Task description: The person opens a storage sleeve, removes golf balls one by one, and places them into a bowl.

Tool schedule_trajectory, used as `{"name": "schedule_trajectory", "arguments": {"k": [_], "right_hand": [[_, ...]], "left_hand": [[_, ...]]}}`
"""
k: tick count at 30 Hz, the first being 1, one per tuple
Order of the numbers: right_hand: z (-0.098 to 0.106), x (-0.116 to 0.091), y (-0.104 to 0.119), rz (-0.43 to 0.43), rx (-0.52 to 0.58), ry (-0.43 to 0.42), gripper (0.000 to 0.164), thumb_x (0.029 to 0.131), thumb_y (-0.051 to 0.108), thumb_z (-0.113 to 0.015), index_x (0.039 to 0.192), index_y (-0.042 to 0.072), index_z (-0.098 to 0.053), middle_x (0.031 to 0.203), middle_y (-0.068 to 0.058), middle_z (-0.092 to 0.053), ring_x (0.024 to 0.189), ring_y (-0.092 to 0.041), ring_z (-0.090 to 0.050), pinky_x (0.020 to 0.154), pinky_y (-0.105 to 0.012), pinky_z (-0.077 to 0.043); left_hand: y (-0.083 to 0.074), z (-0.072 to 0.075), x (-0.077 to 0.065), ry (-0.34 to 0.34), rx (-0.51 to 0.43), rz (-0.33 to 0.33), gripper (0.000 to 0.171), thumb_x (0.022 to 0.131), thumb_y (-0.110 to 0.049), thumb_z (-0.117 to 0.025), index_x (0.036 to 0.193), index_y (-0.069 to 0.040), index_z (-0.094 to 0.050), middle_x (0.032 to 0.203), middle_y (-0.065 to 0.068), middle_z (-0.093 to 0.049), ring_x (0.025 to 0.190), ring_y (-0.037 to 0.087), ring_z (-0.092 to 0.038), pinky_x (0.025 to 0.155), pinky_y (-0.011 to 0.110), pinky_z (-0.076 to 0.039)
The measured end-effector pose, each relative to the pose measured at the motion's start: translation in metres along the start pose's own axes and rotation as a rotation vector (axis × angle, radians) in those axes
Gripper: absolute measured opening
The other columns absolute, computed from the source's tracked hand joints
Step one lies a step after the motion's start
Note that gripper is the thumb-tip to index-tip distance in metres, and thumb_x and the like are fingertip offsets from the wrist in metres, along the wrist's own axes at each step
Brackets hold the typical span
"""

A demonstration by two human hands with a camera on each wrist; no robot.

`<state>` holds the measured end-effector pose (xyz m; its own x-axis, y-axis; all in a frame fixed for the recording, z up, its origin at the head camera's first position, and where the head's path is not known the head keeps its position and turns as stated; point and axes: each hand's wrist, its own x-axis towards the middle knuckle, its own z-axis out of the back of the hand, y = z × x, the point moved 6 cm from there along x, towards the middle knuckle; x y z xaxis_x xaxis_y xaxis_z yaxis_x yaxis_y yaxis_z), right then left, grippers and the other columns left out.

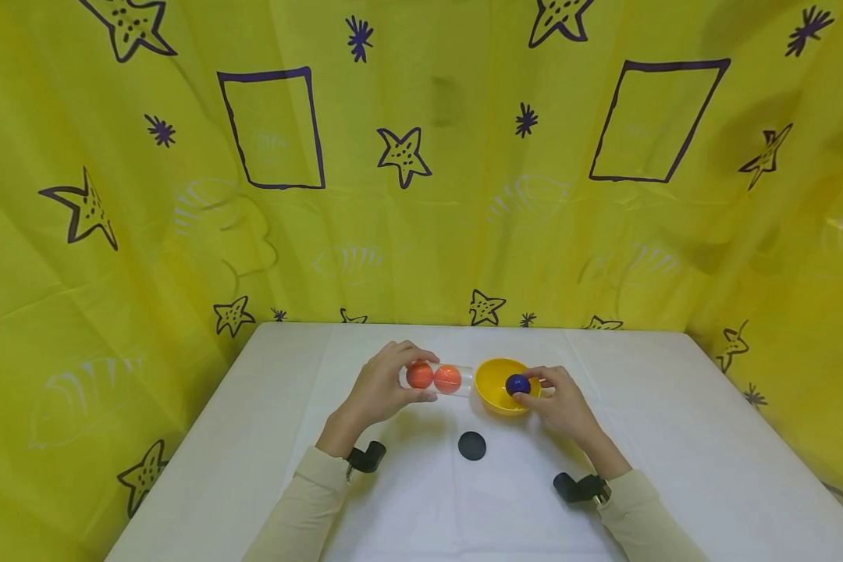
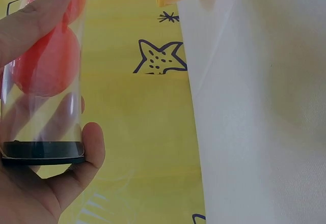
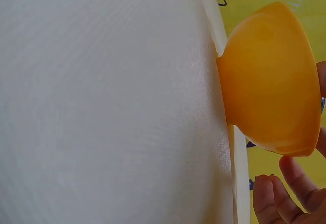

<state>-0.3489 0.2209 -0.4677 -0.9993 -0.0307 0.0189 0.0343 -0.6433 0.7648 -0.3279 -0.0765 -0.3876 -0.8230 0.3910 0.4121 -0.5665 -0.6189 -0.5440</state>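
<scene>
In the head view my left hand (image 1: 384, 382) grips a clear plastic tube (image 1: 467, 381) tilted on its side toward the bowl. Two orange-red balls (image 1: 447, 379) sit inside it, one behind the other. The left wrist view shows a black base (image 2: 43, 151) at the tube's end by my palm, with the thumb across the wall. My right hand (image 1: 563, 402) pinches a dark blue ball (image 1: 517, 385) between thumb and fingers over the yellow bowl (image 1: 492, 400). From the right wrist view, the bowl's side (image 3: 272, 81) hides most of that ball.
A round black cap (image 1: 472, 446) lies flat on the white table (image 1: 421, 507), in front of the bowl and between the forearms. Behind the table's far edge hangs a yellow curtain (image 1: 421, 234) with dark star drawings, and it runs along both sides.
</scene>
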Motion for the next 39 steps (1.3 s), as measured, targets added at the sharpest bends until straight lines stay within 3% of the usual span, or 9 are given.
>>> {"name": "schedule_trajectory", "arguments": {"k": [13, 20, 26, 31, 35, 39], "right_hand": [[-0.001, -0.002, 0.0, -0.023, 0.003, 0.011, 0.049, 0.093, 0.033, -0.076, 0.132, 0.008, -0.062, 0.138, -0.021, -0.048, 0.129, -0.042, -0.046, 0.105, -0.058, -0.046], [0.002, -0.001, 0.001, 0.009, 0.016, -0.014, 0.031, 0.098, 0.026, -0.069, 0.124, 0.009, -0.067, 0.137, -0.021, -0.049, 0.13, -0.043, -0.046, 0.107, -0.061, -0.041], [0.009, 0.0, 0.005, 0.028, 0.031, -0.046, 0.03, 0.1, 0.025, -0.065, 0.124, 0.007, -0.066, 0.138, -0.022, -0.048, 0.13, -0.043, -0.045, 0.108, -0.06, -0.041], [0.018, -0.003, 0.016, 0.066, 0.037, -0.13, 0.032, 0.099, 0.021, -0.065, 0.126, 0.004, -0.063, 0.134, -0.023, -0.046, 0.125, -0.04, -0.042, 0.101, -0.05, -0.046], [0.024, -0.006, 0.027, 0.098, 0.025, -0.196, 0.03, 0.099, 0.02, -0.067, 0.123, 0.002, -0.064, 0.124, -0.021, -0.051, 0.112, -0.033, -0.046, 0.089, -0.039, -0.042], [0.022, -0.011, 0.043, 0.175, 0.075, -0.138, 0.024, 0.099, 0.017, -0.067, 0.117, 0.002, -0.066, 0.105, -0.015, -0.061, 0.094, -0.026, -0.053, 0.079, -0.026, -0.046]], "left_hand": [[-0.001, 0.0, 0.0, -0.012, 0.026, -0.013, 0.05, 0.073, -0.025, -0.094, 0.119, -0.022, -0.075, 0.108, -0.007, -0.069, 0.103, 0.012, -0.055, 0.082, 0.029, -0.05], [-0.001, 0.0, 0.0, -0.013, 0.027, -0.015, 0.05, 0.072, -0.025, -0.094, 0.118, -0.021, -0.075, 0.109, -0.006, -0.069, 0.103, 0.012, -0.055, 0.082, 0.03, -0.05], [0.0, -0.001, 0.001, -0.008, 0.031, -0.012, 0.05, 0.073, -0.026, -0.094, 0.118, -0.021, -0.074, 0.108, -0.007, -0.068, 0.103, 0.012, -0.055, 0.082, 0.03, -0.05], [0.0, -0.001, 0.001, -0.008, 0.029, -0.011, 0.05, 0.072, -0.024, -0.094, 0.118, -0.021, -0.074, 0.107, -0.006, -0.068, 0.103, 0.013, -0.056, 0.082, 0.03, -0.05], [-0.001, -0.001, 0.001, -0.009, 0.032, -0.014, 0.05, 0.073, -0.025, -0.094, 0.118, -0.021, -0.074, 0.109, -0.006, -0.068, 0.103, 0.013, -0.056, 0.082, 0.031, -0.05], [-0.004, 0.0, 0.001, -0.008, 0.039, -0.025, 0.05, 0.073, -0.027, -0.094, 0.119, -0.021, -0.074, 0.109, -0.005, -0.069, 0.103, 0.013, -0.055, 0.082, 0.03, -0.05]]}}
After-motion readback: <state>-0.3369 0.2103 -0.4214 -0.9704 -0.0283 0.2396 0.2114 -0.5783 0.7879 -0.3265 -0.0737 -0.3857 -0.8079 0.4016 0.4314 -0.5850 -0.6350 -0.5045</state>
